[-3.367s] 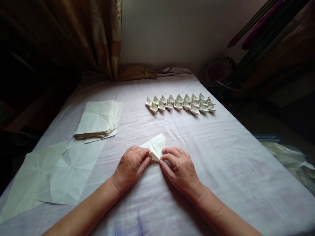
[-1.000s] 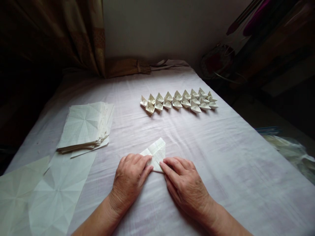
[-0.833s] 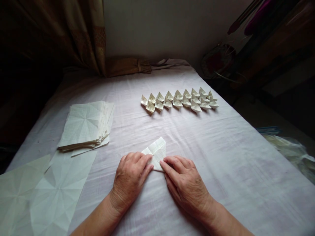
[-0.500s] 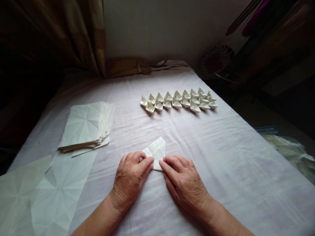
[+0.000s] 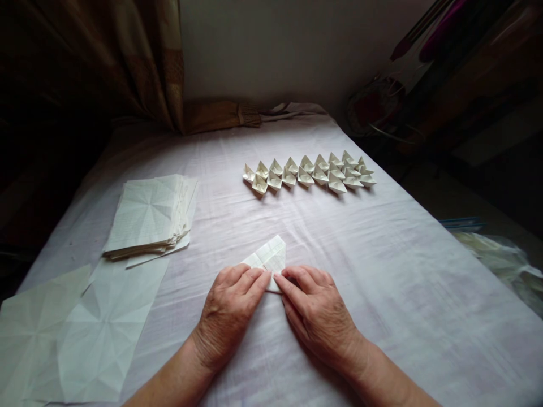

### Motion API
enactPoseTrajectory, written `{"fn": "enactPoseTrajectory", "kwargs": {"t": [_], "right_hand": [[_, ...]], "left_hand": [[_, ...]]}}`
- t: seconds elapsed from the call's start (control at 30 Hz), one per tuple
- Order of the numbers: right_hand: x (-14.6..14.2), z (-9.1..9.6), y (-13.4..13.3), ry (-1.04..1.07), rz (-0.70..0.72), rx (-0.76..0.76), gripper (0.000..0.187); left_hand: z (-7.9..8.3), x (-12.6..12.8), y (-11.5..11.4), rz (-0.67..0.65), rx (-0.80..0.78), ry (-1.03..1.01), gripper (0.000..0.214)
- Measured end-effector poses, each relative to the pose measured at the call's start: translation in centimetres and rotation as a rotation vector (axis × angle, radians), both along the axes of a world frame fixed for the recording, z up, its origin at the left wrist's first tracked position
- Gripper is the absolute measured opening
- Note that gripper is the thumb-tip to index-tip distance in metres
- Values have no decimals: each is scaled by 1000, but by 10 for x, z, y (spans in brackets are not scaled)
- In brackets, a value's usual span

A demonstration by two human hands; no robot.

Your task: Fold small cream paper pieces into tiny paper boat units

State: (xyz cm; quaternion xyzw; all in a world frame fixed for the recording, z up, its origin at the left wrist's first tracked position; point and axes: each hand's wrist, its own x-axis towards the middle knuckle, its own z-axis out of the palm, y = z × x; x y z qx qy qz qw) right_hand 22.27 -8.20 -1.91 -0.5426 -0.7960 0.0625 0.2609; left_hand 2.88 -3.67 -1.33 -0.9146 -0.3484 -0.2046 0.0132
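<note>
A small folded sheet of white paper (image 5: pixel 272 254) lies on the pale bedsheet, its pointed upper part showing beyond my fingers. My left hand (image 5: pixel 235 302) is closed on its left side, thumb and fingertips pressed near the middle. On the right, my right hand (image 5: pixel 318 311) pinches the lower right part, with the index fingertip close to the left thumb. The fingers cover the paper's lower portion. Beyond the hands, several folded paper boats (image 5: pixel 305 172) stand in two close rows.
To the left sits a stack of creased paper sheets (image 5: pixel 146 212). Nearer me, more creased sheets (image 5: pixel 104 333) lie flat and overlap. A brown curtain (image 5: pixel 169 73) hangs at the back left. Plastic bags (image 5: pixel 500 257) lie beyond the right edge of the bed.
My left hand has shifted slightly right and its fingers have come down flatter over the paper, covering more of its left side. My right hand has hardly moved.
</note>
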Motion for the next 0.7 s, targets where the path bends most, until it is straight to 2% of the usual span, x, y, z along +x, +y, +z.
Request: {"fn": "enactPoseTrajectory", "kwargs": {"t": [0.2, 0.43, 0.57, 0.7], "right_hand": [[1, 1, 1, 33, 9, 5, 33], [18, -6, 3, 201, 85, -32, 30], [27, -5, 2, 89, 174, 1, 35], [29, 0, 2, -65, 227, 43, 31]], "left_hand": [[2, 2, 2, -8, -39, 51, 24], [2, 2, 4, -23, -33, 61, 24], [1, 3, 6, -30, -17, 26, 27], [0, 3, 6, -16, -46, 15, 24]]}}
